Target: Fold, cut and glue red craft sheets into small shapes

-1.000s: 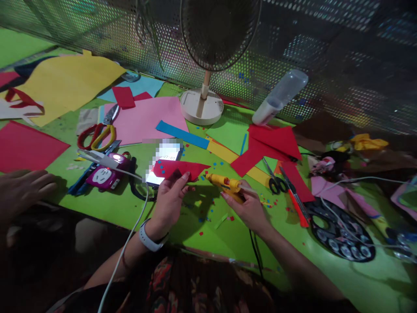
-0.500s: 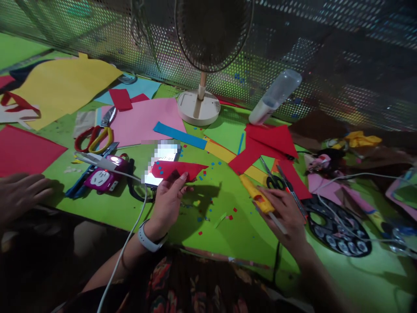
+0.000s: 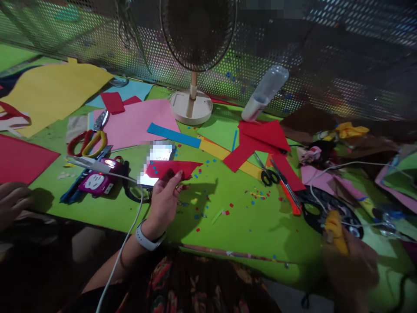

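Observation:
My left hand (image 3: 163, 201), with a white watch on the wrist, pinches a red paper piece (image 3: 172, 168) above the green table (image 3: 247, 217), just in front of a lit phone (image 3: 155, 163). My right hand (image 3: 350, 265) is low at the right, dark and blurred, wrapped round a yellow glue gun (image 3: 335, 229) whose nozzle end lies over a black paint palette (image 3: 329, 209). Small paper bits lie scattered between my hands.
Another person's hand (image 3: 11, 202) rests at the left edge. A fan (image 3: 192, 56) stands at the back beside a tilted plastic bottle (image 3: 264, 92). Red-yellow scissors (image 3: 87, 140), black scissors (image 3: 265, 171), an orange cutter (image 3: 288, 193), a purple power strip (image 3: 97, 178) and coloured paper sheets lie around.
My right hand has carried the glue gun from the red paper piece away to the right and down, over the palette. The left hand keeps hold of the red piece.

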